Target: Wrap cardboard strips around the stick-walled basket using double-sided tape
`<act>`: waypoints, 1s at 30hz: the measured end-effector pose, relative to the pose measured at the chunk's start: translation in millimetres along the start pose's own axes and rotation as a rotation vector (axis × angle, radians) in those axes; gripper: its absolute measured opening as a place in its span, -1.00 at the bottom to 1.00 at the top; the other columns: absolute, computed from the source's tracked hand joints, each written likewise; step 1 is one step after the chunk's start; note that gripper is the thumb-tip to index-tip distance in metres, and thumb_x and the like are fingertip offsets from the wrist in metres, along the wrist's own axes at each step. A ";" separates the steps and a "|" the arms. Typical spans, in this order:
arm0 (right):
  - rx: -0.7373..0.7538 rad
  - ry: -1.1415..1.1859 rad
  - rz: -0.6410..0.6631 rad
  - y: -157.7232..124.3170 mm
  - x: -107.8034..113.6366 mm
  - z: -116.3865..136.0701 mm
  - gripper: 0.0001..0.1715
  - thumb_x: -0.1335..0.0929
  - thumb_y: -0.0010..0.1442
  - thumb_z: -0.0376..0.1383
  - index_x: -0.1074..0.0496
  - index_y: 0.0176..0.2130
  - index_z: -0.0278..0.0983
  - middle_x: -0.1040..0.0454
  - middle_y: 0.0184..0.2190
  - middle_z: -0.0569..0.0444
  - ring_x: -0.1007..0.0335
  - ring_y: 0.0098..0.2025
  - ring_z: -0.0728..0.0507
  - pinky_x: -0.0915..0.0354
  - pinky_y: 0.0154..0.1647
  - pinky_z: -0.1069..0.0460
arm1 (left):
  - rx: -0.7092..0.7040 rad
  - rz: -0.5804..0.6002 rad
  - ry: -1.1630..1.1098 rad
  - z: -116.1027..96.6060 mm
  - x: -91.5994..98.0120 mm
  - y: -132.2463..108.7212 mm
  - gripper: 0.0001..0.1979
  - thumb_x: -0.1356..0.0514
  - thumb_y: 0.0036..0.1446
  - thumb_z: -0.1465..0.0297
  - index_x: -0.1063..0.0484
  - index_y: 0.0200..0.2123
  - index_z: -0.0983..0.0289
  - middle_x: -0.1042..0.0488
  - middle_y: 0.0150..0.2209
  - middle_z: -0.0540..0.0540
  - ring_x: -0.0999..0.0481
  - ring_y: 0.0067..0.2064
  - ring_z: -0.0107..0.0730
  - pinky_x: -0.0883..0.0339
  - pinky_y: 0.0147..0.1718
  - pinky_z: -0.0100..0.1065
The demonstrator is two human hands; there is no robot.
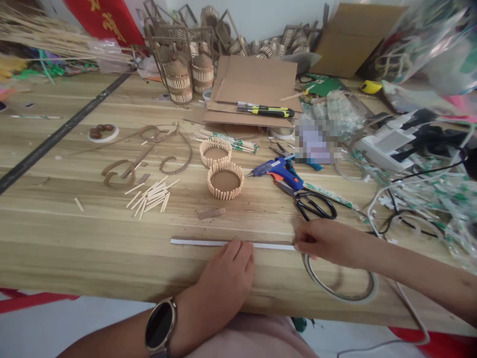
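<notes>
A narrow cardboard strip with white tape (201, 242) along it lies across the near part of the table. My left hand (231, 271), with a watch on the wrist, presses the strip down near its middle, fingers bent and close together. At the strip's right end, my right hand (316, 241) is closed in a pinch on the tape. A thin roll of tape (372, 288) lies just below that hand. Scissors with black handles (316, 205) and a blue glue gun (281, 169) lie beyond my right hand. My fingertips are partly hidden.
Two round stick-walled cups (226, 181) stand mid-table, with loose sticks (151, 196) and curled cardboard strips (119, 171) to their left. Cardboard sheets (257, 79) bear cutters (266, 110). White cables (380, 194) and plastic wrappers crowd the right; small lantern-like models (177, 79) stand behind.
</notes>
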State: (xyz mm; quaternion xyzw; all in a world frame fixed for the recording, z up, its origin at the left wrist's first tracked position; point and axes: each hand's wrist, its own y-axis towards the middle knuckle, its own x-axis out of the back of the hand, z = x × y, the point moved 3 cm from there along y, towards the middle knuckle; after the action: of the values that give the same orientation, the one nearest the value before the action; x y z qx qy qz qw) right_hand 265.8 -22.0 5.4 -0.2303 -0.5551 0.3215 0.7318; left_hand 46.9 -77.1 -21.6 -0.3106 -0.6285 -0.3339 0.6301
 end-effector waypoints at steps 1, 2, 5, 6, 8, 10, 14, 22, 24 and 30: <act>-0.001 -0.002 0.004 0.2 0.3 0.4 -0.69 -0.28 0.15 -0.23 -0.42 -0.57 -0.23 -0.47 -0.56 0.07 -0.34 -0.47 -0.11 -0.11 -0.46 0.05 | 0.000 0.005 -0.001 -0.2 -0.7 -0.1 -0.68 -0.08 0.29 0.56 -0.40 0.08 0.47 -0.53 -0.06 0.28 -0.49 -0.05 -0.23 -0.43 -0.10 -0.29; 0.000 -0.003 0.008 0.4 0.6 0.8 -0.69 -0.28 0.15 -0.23 -0.42 -0.56 -0.23 -0.47 -0.56 0.07 -0.33 -0.48 -0.10 -0.10 -0.46 0.05 | 0.000 0.005 -0.001 -0.4 -1.4 -0.3 -0.67 -0.08 0.29 0.56 -0.40 0.09 0.48 -0.53 -0.06 0.29 -0.49 -0.04 -0.23 -0.43 -0.09 -0.28; -0.003 -0.010 0.021 1.2 0.9 0.8 -0.66 -0.27 0.16 -0.22 -0.43 -0.57 -0.24 -0.46 -0.57 0.07 -0.32 -0.49 -0.08 -0.09 -0.47 0.06 | -0.002 -0.006 0.003 -0.9 -3.0 -0.6 -0.67 -0.08 0.29 0.55 -0.40 0.10 0.48 -0.52 -0.03 0.31 -0.49 -0.03 -0.22 -0.43 -0.09 -0.27; -0.006 -0.013 0.026 1.6 0.9 0.5 -0.65 -0.27 0.16 -0.21 -0.43 -0.58 -0.25 -0.46 -0.58 0.07 -0.31 -0.50 -0.08 -0.08 -0.48 0.06 | -0.002 -0.006 0.005 -0.9 -3.2 -0.7 -0.67 -0.08 0.29 0.55 -0.40 0.10 0.47 -0.52 -0.03 0.30 -0.50 -0.04 -0.22 -0.43 -0.10 -0.28; -0.010 -0.018 0.034 2.4 0.6 -0.1 -0.65 -0.27 0.15 -0.21 -0.43 -0.59 -0.25 -0.45 -0.60 0.07 -0.29 -0.51 -0.07 -0.06 -0.50 0.06 | 0.000 -0.010 0.010 -0.6 -2.4 -0.9 -0.67 -0.08 0.28 0.55 -0.42 0.09 0.46 -0.54 -0.04 0.29 -0.50 -0.05 -0.23 -0.44 -0.10 -0.29; -0.011 -0.022 0.036 3.4 0.1 -0.9 -0.65 -0.28 0.14 -0.22 -0.43 -0.60 -0.26 -0.44 -0.61 0.08 -0.27 -0.52 -0.07 -0.05 -0.51 0.07 | 0.008 -0.033 0.016 -0.1 -0.4 -1.1 -0.67 -0.09 0.28 0.55 -0.43 0.08 0.45 -0.55 -0.06 0.27 -0.51 -0.06 -0.23 -0.44 -0.09 -0.30; -0.013 -0.043 0.032 6.5 -2.5 -2.5 -0.64 -0.28 0.14 -0.24 -0.42 -0.62 -0.26 -0.44 -0.62 0.08 -0.27 -0.54 -0.06 -0.04 -0.53 0.07 | 0.018 -0.087 0.023 -0.5 1.5 -1.6 -0.68 -0.10 0.27 0.54 -0.47 0.05 0.44 -0.56 -0.08 0.25 -0.52 -0.08 -0.22 -0.45 -0.10 -0.30; -0.012 -0.135 -0.050 2.9 1.3 5.6 -0.69 -0.28 0.15 -0.30 -0.42 -0.59 -0.25 -0.45 -0.58 0.07 -0.30 -0.51 -0.08 -0.02 -0.52 0.06 | 0.009 -0.032 -0.031 6.9 4.1 -1.3 -0.69 -0.09 0.26 0.58 -0.45 0.04 0.43 -0.55 -0.11 0.23 -0.50 -0.11 -0.22 -0.43 -0.16 -0.30; 0.000 -0.152 -0.085 -4.9 7.0 14.1 -0.72 -0.27 0.20 -0.30 -0.46 -0.50 -0.24 -0.50 -0.53 0.07 -0.35 -0.48 -0.09 -0.05 -0.50 0.07 | 0.010 -0.016 -0.046 14.1 13.3 0.1 -0.68 -0.07 0.26 0.60 -0.41 0.06 0.46 -0.53 -0.13 0.23 -0.49 -0.14 -0.20 -0.43 -0.17 -0.26; 0.064 -0.336 -0.368 -28.3 10.3 43.6 -0.74 -0.24 0.31 -0.30 -0.46 -0.36 -0.20 -0.57 -0.47 0.09 -0.49 -0.48 -0.14 -0.06 -0.54 0.05 | 0.202 -0.223 -0.113 30.4 49.6 16.7 -0.78 -0.12 0.31 0.45 -0.41 -0.02 0.39 -0.48 -0.11 0.25 -0.43 -0.10 -0.06 -0.36 -0.11 -0.06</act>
State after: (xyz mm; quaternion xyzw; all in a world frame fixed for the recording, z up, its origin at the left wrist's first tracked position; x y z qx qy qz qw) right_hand 231.8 -34.8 44.0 -0.0453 -0.6909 0.2340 0.6825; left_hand 42.1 -44.2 29.0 -0.1922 -0.7241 -0.3188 0.5806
